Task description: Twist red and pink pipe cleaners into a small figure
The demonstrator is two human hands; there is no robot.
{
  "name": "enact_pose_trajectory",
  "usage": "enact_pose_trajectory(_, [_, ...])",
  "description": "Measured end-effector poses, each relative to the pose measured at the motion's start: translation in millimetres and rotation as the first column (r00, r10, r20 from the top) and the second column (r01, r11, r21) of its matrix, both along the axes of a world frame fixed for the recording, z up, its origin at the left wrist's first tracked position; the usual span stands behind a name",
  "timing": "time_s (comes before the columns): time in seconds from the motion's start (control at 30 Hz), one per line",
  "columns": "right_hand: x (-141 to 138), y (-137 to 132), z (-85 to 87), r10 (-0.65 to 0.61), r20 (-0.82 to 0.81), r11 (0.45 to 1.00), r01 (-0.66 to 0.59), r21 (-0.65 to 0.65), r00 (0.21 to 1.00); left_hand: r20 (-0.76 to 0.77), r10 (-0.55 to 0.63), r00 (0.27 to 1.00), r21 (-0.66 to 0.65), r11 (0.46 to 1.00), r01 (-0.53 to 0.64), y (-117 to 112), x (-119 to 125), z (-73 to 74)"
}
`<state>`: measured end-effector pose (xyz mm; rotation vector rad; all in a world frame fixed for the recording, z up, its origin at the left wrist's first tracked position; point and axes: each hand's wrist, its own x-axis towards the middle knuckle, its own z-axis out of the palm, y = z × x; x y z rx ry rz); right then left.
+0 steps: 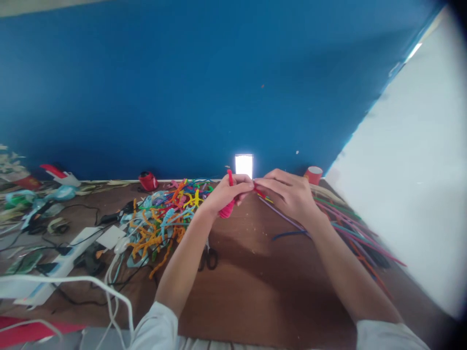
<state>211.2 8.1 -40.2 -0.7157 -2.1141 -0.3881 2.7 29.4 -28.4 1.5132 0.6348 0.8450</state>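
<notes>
My left hand (pixel 228 193) is closed round a red-pink pipe cleaner (pixel 228 208), whose top end sticks up above the fingers and whose coiled lower end hangs below the palm. My right hand (pixel 288 194) pinches the same pipe cleaner's end where the two hands meet, fingers pressed together. Both hands hover over the brown table (pixel 255 282), near its far edge. A heap of bent, colourful pipe cleaners (pixel 164 218) lies just left of my left hand. Straight pipe cleaners (pixel 350 228) lie fanned out under and right of my right wrist.
Scissors (pixel 208 257) lie under my left forearm. A white power strip (pixel 58 267) with cables sits at the left. A red cup (pixel 313 175) and a red object (pixel 148 181) stand by the blue wall. A bright lit rectangle (pixel 243 165) shines behind the hands.
</notes>
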Motion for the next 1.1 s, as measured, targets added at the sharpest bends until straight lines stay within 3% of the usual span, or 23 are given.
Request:
enact_pose_trajectory(0.17, [2.1,-4.4,3.9,0.076,0.021,0.995,-0.074,-0.060,0.997,-0.016,-0.031,0.999,0.033,0.999,0.032,-3.6,0.1,2.5])
enact_pose_trajectory(0.37, [4.3,-3.5,2.6,0.053,0.028,0.997,-0.051,-0.064,0.998,0.039,-0.060,0.997,-0.016,0.998,0.061,-3.0,2.7,1.2])
enact_pose_trajectory(0.5, [1.3,-1.9,2.2,0.022,-0.017,0.992,-0.024,-0.128,1.000,0.002,-0.050,0.999,0.070,0.996,0.050,-7.2,6.9,0.4])
enact_pose_trajectory(0.6, [-5.5,-3.0,2.6,0.042,-0.168,0.963,-0.084,-0.256,0.985,-0.083,-0.002,0.997,0.210,0.977,0.020,-11.8,6.4,3.0])
enact_pose_trajectory(0.7, [-16.8,-4.8,0.5,0.017,-0.393,0.868,-0.209,-0.450,0.919,-0.198,0.161,0.967,0.469,0.882,-0.051,-14.3,3.3,6.6])
enact_pose_trajectory(0.83, [-30.1,-3.9,-7.3,-0.111,-0.679,0.583,-0.505,-0.636,0.726,-0.243,0.354,0.903,0.750,0.659,-0.056,-13.3,1.1,7.4])
enact_pose_trajectory(0.9, [-32.1,-2.3,-9.8,-0.173,-0.724,0.503,-0.572,-0.648,0.668,-0.219,0.382,0.898,0.778,0.623,-0.075,-11.3,2.5,5.3])
enact_pose_trajectory(0.97, [-30.8,-1.2,-9.4,-0.185,-0.718,0.546,-0.538,-0.642,0.671,-0.180,0.386,0.905,0.749,0.650,-0.128,-8.9,5.2,2.5])
enact_pose_trajectory(1.1, [-22.8,-1.0,-3.3,-0.159,-0.588,0.774,-0.270,-0.573,0.793,-0.122,0.353,0.927,0.576,0.786,-0.224,-5.3,8.6,-1.5])
